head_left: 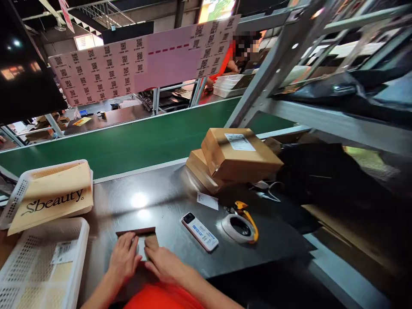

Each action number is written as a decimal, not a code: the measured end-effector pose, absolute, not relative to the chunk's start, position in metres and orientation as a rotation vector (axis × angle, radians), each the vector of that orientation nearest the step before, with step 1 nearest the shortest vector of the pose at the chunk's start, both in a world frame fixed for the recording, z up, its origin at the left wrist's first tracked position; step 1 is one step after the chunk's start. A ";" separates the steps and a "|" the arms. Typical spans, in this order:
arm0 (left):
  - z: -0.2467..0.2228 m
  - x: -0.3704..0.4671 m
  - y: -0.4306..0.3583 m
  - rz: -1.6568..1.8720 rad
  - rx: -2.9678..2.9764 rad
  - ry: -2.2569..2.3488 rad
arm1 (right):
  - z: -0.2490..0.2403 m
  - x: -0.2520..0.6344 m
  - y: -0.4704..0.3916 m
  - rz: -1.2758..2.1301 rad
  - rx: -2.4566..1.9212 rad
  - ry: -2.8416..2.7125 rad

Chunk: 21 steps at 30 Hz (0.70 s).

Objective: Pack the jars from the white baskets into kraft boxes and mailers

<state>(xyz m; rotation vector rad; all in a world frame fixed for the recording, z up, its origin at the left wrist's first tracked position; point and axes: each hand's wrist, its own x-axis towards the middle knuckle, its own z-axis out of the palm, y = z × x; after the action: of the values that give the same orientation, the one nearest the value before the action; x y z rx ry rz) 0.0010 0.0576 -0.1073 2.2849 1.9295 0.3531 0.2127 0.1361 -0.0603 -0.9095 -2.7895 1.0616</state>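
A small brown cardboard box (pixel 149 231) lies at the near edge of the dark metal table (pixel 167 206), its back flap standing up. Something pale, too unclear to name, shows in the gap between my hands. My left hand (pixel 125 254) grips the box's left side, fingers bent over it. On the opposite side, my right hand (pixel 165 261) presses the brown cardboard with its fingers close together. A phone-like device (pixel 200 231) with a printed white face lies to the right. Beside it rests a roll of clear tape (pixel 237 227) with a yellow-handled tool (pixel 249 219).
White baskets (pixel 84 240) stand at left, the rear one bearing a "sbeauty" mailer (pixel 54 195). Two cardboard cartons (pixel 244 154) are stacked behind a paper slip (pixel 207 200). Beyond runs a green conveyor (pixel 138 148), below a QR-code board (pixel 174 60). Another person (pixel 230 58) is across it.
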 end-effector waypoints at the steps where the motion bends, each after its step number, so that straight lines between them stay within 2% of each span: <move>1: -0.112 -0.003 0.063 0.431 2.335 1.945 | -0.063 0.213 0.138 1.037 -0.936 -2.764; 4: -0.133 -0.011 0.070 0.643 2.354 2.105 | -0.081 0.216 0.130 0.879 -1.038 -2.648; 8: -0.167 -0.017 0.048 0.725 2.375 2.104 | -0.100 0.240 0.125 0.636 -1.086 -2.532; 11: -0.195 -0.020 0.021 0.757 2.464 1.988 | -0.096 0.292 0.162 0.489 -1.434 -2.357; 13: -0.206 -0.018 0.011 0.821 2.390 2.089 | -0.089 0.340 0.200 0.339 -1.769 -2.144; 17: -0.198 -0.010 0.013 0.936 2.102 2.188 | -0.081 0.431 0.261 0.128 -2.289 -1.711; 21: -0.170 -0.003 0.021 0.944 1.998 2.018 | -0.079 0.472 0.271 0.214 -2.288 -1.879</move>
<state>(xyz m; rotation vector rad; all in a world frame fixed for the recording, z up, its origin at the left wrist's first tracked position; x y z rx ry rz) -0.0030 0.0212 -0.1703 1.9976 2.0181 0.9441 0.4722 0.2712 -0.0790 -2.2876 -1.8794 0.2138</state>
